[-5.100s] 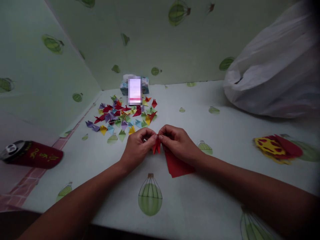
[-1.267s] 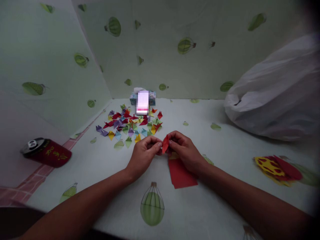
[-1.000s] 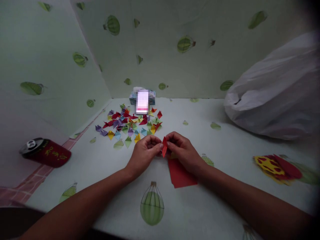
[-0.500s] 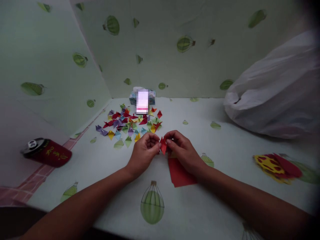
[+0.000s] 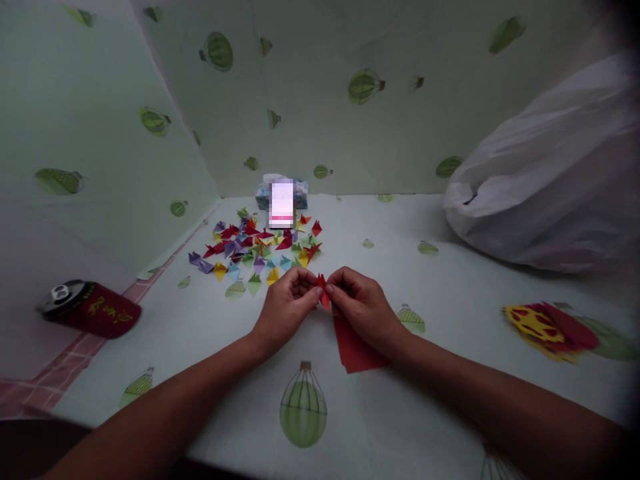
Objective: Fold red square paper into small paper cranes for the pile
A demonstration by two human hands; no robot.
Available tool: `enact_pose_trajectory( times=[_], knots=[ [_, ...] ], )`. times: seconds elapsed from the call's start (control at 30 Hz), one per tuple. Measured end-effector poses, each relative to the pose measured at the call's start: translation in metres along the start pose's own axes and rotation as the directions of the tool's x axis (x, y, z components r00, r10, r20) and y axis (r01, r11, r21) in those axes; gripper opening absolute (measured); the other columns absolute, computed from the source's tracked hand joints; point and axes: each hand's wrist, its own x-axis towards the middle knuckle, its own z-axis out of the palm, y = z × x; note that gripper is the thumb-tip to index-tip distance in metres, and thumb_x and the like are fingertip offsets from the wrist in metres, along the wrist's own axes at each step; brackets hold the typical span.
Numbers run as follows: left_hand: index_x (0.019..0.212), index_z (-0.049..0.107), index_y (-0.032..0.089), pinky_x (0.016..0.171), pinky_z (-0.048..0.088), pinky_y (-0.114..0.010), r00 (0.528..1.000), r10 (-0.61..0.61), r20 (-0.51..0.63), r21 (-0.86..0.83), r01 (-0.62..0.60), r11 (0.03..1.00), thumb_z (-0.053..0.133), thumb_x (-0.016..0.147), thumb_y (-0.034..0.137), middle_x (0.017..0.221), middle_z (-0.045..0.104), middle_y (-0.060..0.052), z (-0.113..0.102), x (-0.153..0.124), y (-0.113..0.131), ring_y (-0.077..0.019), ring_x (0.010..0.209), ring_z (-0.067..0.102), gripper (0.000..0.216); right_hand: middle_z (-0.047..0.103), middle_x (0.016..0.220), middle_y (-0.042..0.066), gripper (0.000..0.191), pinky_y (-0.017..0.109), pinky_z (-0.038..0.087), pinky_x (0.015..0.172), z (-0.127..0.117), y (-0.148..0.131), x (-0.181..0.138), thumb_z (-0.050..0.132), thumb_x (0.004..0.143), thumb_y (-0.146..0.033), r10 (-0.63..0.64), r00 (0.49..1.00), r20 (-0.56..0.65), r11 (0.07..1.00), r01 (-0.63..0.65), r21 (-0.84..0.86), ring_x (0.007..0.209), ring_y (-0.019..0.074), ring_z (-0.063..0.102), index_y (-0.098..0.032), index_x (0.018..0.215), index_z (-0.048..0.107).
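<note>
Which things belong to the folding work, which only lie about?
In use: small folded red paper piece, in left hand and right hand; flat red paper sheet; pile of coloured paper triangles.
Lying about: dark red can; white plastic bag.

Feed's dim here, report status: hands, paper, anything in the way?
Left hand and right hand both pinch the folded red paper. Red sheet lies under right hand. Folded pile beyond, apart.

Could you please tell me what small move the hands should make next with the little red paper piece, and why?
Probably one firm pinch along its crease. The left hand and right hand both hold the small folded red paper piece by their fingertips, just above the table, and it looks nearly as narrow as the folded paper triangles heaped beyond.
</note>
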Motion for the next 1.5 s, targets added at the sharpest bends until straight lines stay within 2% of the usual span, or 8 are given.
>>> enact_pose_trajectory(
  times=[0.1, 0.27, 0.6, 0.77, 1.03, 1.3, 1.5],
  knots=[
    [0.086, 0.060, 0.017, 0.065, 0.051, -0.025, 1.000, -0.023, 0.002, -0.023, 0.023, 0.999, 0.069, 0.079, 0.023, 0.076, 0.064, 0.000, 0.0010, 0.0002, 0.0015, -0.0118, 0.068, 0.062, 0.013, 0.057, 0.065, -0.002, 0.012, 0.026, 0.039, 0.057, 0.0002, 0.0014, -0.0008, 0.056, 0.088, -0.023, -0.033, 0.999, -0.002, 0.998, 0.033, -0.061, 0.058, 0.0121, 0.050, -0.020, 0.077, 0.056],
    [0.088, 0.058, 0.017, 0.065, 0.051, -0.025, 0.999, -0.049, 0.019, -0.060, 0.050, 0.997, 0.067, 0.080, 0.022, 0.078, 0.063, 0.000, 0.0013, 0.0001, 0.0010, -0.0112, 0.068, 0.060, 0.014, 0.056, 0.064, -0.003, 0.011, 0.026, 0.039, 0.057, 0.0009, 0.0041, -0.0018, 0.056, 0.089, -0.024, -0.021, 1.000, -0.010, 0.998, 0.020, -0.054, 0.058, 0.0124, 0.050, -0.020, 0.079, 0.056],
    [0.092, 0.054, 0.019, 0.066, 0.050, -0.023, 0.999, -0.026, -0.024, -0.142, 0.022, 0.990, 0.071, 0.075, 0.020, 0.083, 0.056, 0.002, 0.0052, -0.0015, 0.0020, -0.0102, 0.073, 0.056, 0.025, 0.058, 0.068, -0.001, 0.008, 0.027, 0.040, 0.059, 0.0037, -0.0002, -0.0041, 0.056, 0.086, -0.019, -0.092, 0.994, -0.055, 0.990, 0.086, -0.109, 0.061, 0.0130, 0.052, -0.021, 0.078, 0.056],
    [0.091, 0.053, 0.018, 0.067, 0.049, -0.023, 0.999, -0.030, -0.040, -0.156, 0.024, 0.988, 0.069, 0.077, 0.019, 0.084, 0.056, 0.001, 0.0046, -0.0009, 0.0021, -0.0105, 0.074, 0.056, 0.021, 0.055, 0.066, -0.002, 0.009, 0.027, 0.040, 0.057, 0.0041, 0.0034, -0.0054, 0.056, 0.088, -0.022, -0.060, 0.996, -0.069, 0.998, 0.057, -0.039, 0.058, 0.0123, 0.050, -0.020, 0.079, 0.055],
    [0.091, 0.051, 0.020, 0.069, 0.049, -0.024, 0.997, 0.056, -0.050, -0.097, -0.061, 0.993, 0.065, 0.080, 0.016, 0.086, 0.057, 0.001, 0.0041, -0.0030, 0.0011, -0.0110, 0.076, 0.057, 0.017, 0.056, 0.068, -0.002, 0.010, 0.027, 0.041, 0.057, 0.0050, 0.0012, -0.0064, 0.056, 0.090, -0.026, -0.018, 0.997, -0.069, 0.999, 0.022, 0.050, 0.059, 0.0120, 0.051, -0.020, 0.081, 0.055],
    [0.094, 0.051, 0.020, 0.074, 0.049, -0.026, 0.999, 0.034, -0.028, -0.069, -0.036, 0.997, 0.066, 0.077, 0.015, 0.087, 0.056, 0.000, 0.0046, -0.0032, 0.0009, -0.0123, 0.081, 0.057, 0.023, 0.057, 0.073, 0.000, 0.008, 0.027, 0.041, 0.060, 0.0061, 0.0041, -0.0079, 0.055, 0.089, -0.022, -0.071, 0.994, -0.084, 0.997, 0.070, -0.022, 0.063, 0.0123, 0.051, -0.019, 0.082, 0.056],
    [0.092, 0.052, 0.019, 0.074, 0.049, -0.026, 0.999, 0.032, -0.020, -0.063, -0.033, 0.997, 0.066, 0.079, 0.015, 0.087, 0.056, 0.001, 0.0036, -0.0032, 0.0004, -0.0112, 0.079, 0.056, 0.020, 0.057, 0.069, -0.002, 0.006, 0.026, 0.040, 0.057, 0.0061, 0.0018, -0.0063, 0.058, 0.085, -0.022, -0.008, 0.999, -0.052, 0.997, 0.012, 0.074, 0.060, 0.0116, 0.052, -0.019, 0.081, 0.056]
  ],
)
